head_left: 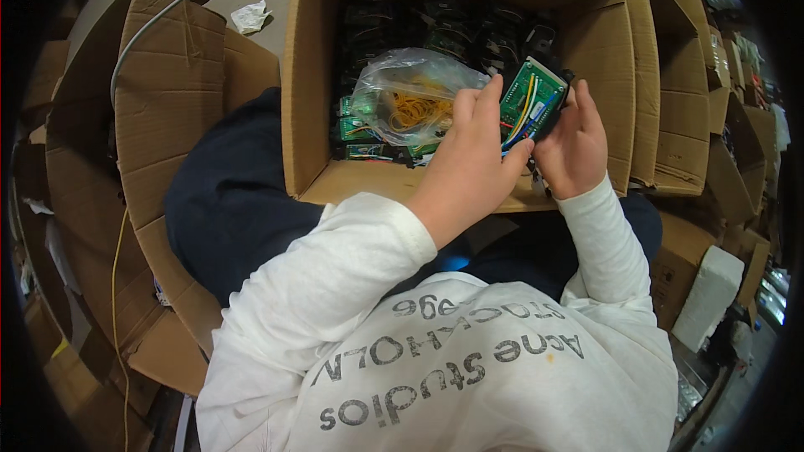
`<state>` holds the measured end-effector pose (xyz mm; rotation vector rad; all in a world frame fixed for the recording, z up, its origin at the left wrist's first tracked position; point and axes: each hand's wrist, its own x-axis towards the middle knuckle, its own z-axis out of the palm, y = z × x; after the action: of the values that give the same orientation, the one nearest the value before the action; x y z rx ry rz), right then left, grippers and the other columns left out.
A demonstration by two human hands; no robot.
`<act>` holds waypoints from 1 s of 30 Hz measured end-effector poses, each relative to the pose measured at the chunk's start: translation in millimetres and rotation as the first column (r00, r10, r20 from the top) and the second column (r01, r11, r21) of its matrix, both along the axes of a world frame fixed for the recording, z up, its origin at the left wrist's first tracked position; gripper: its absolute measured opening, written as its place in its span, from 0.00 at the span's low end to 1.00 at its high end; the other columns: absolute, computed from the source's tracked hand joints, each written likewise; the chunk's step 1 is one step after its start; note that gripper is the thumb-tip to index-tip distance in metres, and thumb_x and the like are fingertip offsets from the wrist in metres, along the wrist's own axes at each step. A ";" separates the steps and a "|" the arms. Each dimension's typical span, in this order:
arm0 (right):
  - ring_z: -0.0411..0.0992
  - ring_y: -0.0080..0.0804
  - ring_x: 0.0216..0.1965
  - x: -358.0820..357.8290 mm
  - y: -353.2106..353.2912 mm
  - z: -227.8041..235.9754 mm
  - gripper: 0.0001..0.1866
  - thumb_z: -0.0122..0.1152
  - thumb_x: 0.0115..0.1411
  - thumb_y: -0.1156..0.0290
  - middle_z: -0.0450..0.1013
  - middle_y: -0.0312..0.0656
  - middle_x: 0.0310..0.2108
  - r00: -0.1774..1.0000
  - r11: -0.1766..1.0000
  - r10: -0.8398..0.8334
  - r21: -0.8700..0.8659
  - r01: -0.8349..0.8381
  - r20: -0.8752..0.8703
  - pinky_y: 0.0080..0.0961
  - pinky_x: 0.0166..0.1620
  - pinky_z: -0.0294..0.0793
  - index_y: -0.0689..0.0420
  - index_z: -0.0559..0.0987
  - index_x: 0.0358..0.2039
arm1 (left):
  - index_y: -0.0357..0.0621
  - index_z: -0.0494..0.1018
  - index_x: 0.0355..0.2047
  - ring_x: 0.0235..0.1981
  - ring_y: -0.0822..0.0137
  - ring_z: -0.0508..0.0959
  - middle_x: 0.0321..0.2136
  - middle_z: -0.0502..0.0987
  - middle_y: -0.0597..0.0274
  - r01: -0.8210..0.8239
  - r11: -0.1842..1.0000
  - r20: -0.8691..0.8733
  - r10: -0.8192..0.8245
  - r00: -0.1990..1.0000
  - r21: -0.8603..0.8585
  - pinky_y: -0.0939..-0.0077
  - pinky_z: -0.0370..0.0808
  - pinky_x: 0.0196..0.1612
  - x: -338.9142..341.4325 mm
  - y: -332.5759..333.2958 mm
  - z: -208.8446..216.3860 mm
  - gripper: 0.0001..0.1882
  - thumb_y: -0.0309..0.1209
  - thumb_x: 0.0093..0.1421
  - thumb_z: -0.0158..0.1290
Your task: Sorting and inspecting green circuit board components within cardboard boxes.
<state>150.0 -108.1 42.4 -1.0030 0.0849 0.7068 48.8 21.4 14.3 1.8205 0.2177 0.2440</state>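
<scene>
A green circuit board (528, 94) with yellow, white, blue and red wires is held up over the right side of an open cardboard box (306, 59). My right hand (576, 144) grips it from the right side and below, beside a black part behind the board. My left hand (473, 155) closes on its left and lower edge near the wires; some of its fingertips are hidden. Left of that hand, a clear plastic bag (373, 75) holds yellow rubber bands (410, 111). Under and behind the bag lie several more boards (356, 128) with black parts and wires.
Cardboard flaps (172, 59) and boxes stand to the left, with a grey cable (126, 50) across them. More open boxes (682, 92) crowd the right side. A white foam block (708, 297) lies at lower right, and crumpled paper (250, 17) on the floor beyond.
</scene>
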 end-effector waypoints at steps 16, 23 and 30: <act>0.75 0.35 0.55 -4.7 -6.9 -4.0 0.19 0.55 0.73 0.69 0.75 0.45 0.56 0.978 0.996 0.087 0.018 -0.092 0.191 0.36 0.59 0.75 0.57 0.69 0.62 | 0.32 0.73 0.46 0.33 0.53 0.83 0.31 0.82 0.48 0.032 0.906 -0.206 -0.131 0.970 -0.422 0.64 0.78 0.39 11.3 6.4 4.9 0.28 0.51 0.68 0.57; 0.74 0.31 0.55 34.2 -29.9 -8.0 0.22 0.47 0.71 0.74 0.74 0.48 0.58 0.982 0.986 0.148 0.063 -0.156 0.121 0.28 0.57 0.75 0.59 0.66 0.65 | 0.33 0.75 0.44 0.34 0.62 0.83 0.34 0.83 0.51 -0.011 0.804 -0.166 -0.109 0.980 -0.594 0.69 0.78 0.39 20.2 -1.7 -6.5 0.28 0.51 0.67 0.58; 0.79 0.35 0.50 74.6 -56.5 -27.1 0.54 0.72 0.59 0.67 0.69 0.56 0.63 0.925 0.970 0.164 -0.224 -0.088 0.344 0.26 0.53 0.82 0.48 0.44 0.76 | 0.34 0.76 0.44 0.33 0.71 0.82 0.34 0.83 0.56 -0.055 0.728 -0.238 -0.150 0.960 -0.683 0.74 0.78 0.38 29.5 10.5 -6.8 0.28 0.51 0.65 0.61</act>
<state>224.6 -164.6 15.3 -1.3329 -0.2349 0.6286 78.3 31.9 7.4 1.0981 0.4008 -0.1339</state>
